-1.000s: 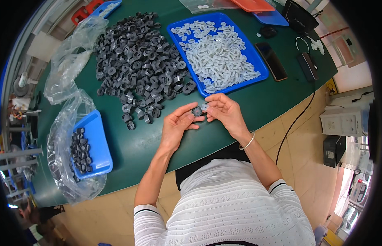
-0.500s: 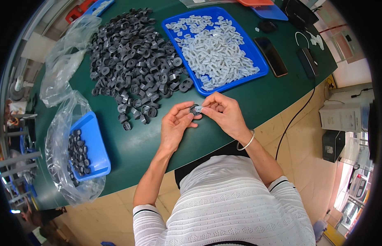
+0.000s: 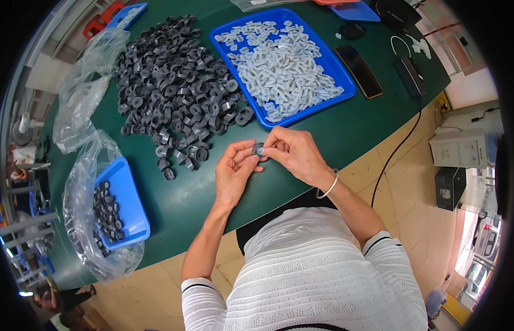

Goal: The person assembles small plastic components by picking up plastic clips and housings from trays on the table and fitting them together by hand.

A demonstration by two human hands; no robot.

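Note:
A small dark grey round plastic cap (image 3: 256, 147) sits in the fingers of my left hand (image 3: 232, 170), above the near edge of the table. Against its hollow side my right hand (image 3: 299, 156), wearing a bangle on the wrist, pinches a small whitish plastic piece (image 3: 261, 151), mostly covered by the thumb and fingertips. How deep the piece sits in the cap cannot be made out. Beyond my left hand spreads a large heap of similar dark caps (image 3: 168, 83). Past my right hand, a blue tray (image 3: 345, 90) holds many loose white pieces (image 3: 284, 69).
At the left, a smaller blue tray (image 3: 136, 212) with several dark parts rests partly within a clear plastic bag (image 3: 80, 190). A phone (image 3: 359, 71) and a black box with a cable (image 3: 409, 76) lie on the green table (image 3: 179, 215) at the right. Another person (image 3: 64, 298) shows at the lower left.
My right fingers have closed in on the cap, bringing the white piece against it, so less of the piece shows. The whole view has shifted slightly.

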